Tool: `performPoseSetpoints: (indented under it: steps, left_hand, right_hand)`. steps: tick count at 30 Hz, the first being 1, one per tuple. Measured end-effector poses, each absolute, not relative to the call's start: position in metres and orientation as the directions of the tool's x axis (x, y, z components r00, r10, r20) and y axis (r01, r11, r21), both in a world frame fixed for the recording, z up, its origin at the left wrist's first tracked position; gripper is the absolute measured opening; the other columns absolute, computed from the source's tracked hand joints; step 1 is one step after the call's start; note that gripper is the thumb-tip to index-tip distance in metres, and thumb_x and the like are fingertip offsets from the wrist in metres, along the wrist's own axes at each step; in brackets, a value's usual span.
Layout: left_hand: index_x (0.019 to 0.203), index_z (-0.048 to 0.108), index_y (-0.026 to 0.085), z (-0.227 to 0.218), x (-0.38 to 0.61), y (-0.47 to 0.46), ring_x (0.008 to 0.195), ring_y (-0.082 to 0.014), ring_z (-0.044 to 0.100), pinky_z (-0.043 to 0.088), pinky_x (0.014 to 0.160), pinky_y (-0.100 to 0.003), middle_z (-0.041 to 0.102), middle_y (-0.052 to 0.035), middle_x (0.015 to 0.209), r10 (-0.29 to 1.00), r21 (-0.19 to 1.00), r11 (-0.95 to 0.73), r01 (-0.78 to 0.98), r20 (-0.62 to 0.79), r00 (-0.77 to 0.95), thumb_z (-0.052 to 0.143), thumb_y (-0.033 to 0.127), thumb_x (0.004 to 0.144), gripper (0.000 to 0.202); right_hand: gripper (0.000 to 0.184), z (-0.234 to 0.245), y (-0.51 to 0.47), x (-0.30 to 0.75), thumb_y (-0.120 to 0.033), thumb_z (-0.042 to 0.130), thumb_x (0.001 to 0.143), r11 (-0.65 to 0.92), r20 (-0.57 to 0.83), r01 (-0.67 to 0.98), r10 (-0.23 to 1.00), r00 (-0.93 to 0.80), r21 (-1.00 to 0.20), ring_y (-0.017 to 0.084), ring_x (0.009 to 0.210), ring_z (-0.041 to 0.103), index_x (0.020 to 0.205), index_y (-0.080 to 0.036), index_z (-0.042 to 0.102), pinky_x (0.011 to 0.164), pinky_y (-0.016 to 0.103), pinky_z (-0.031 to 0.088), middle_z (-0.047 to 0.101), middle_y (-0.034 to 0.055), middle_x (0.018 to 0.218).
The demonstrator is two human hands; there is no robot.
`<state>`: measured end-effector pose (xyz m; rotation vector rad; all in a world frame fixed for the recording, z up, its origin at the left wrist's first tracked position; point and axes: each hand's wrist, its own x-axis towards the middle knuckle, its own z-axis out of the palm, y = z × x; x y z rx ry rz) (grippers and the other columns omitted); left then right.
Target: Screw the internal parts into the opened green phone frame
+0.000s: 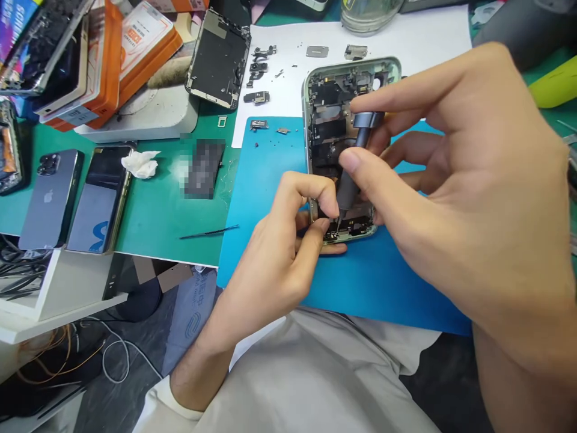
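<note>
An opened phone body (329, 102) with a pale green frame lies on a blue mat (270, 174), its inner parts bare. My right hand (460, 180) holds a grey screwdriver (354, 162) upright, index finger on its cap, thumb on the shaft, tip down at the phone's lower end. My left hand (283, 240) is closed in a pinch at the phone's bottom edge, thumb and fingers pressed beside the screwdriver tip. What the pinch holds is too small to make out.
Small removed parts and screws (261, 66) lie on white paper (428, 36). A loose screen panel (219, 57) lies at the back. Two phones (49, 198) (101, 198), a tissue (139, 163) and black tweezers (210, 232) lie on the green mat (153, 210). Orange boxes (112, 54) stand back left.
</note>
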<state>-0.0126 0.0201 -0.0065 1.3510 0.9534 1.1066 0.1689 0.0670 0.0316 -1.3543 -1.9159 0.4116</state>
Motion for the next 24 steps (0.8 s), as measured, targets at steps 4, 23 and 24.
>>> performPoseSetpoints:
  steps: [4,23,24]
  left_hand:
    - [0.116,0.053,0.03,-0.005,-0.012,0.021,0.1,-0.0118,0.074,0.073,0.074,-0.018,0.058,-0.0001,0.116,0.97,0.996,-0.082,-0.034,0.087,0.226,0.06,0.005,0.11,0.027]
    - [0.11,0.052,0.029,0.0,-0.011,0.022,0.084,-0.0065,0.061,0.072,0.075,-0.016,0.05,0.0024,0.109,0.979,0.996,-0.08,0.045,0.07,0.191,0.069,0.006,0.106,0.029]
    - [0.11,0.052,0.029,0.0,-0.011,0.022,0.084,-0.0067,0.061,0.072,0.075,-0.017,0.051,0.002,0.11,0.98,0.996,-0.079,0.049,0.068,0.187,0.07,0.007,0.106,0.028]
  right_hand:
    - [0.024,0.035,0.074,0.166,-0.029,0.074,0.105,0.383,0.325,0.621,0.922,-0.21,-0.684,0.019,0.109,0.072,0.126,-0.034,0.063,0.075,0.035,0.066,0.064,-0.0001,0.139]
    - [0.023,0.033,0.077,0.158,-0.019,0.072,0.108,0.415,0.349,0.548,0.909,-0.226,-0.726,0.008,0.102,0.065,0.118,-0.027,0.054,0.092,0.028,0.059,0.058,-0.0056,0.107]
    - [0.021,0.033,0.076,0.158,-0.022,0.071,0.11,0.413,0.347,0.563,0.91,-0.226,-0.716,0.008,0.103,0.065,0.118,-0.028,0.054,0.092,0.028,0.059,0.058,-0.0055,0.108]
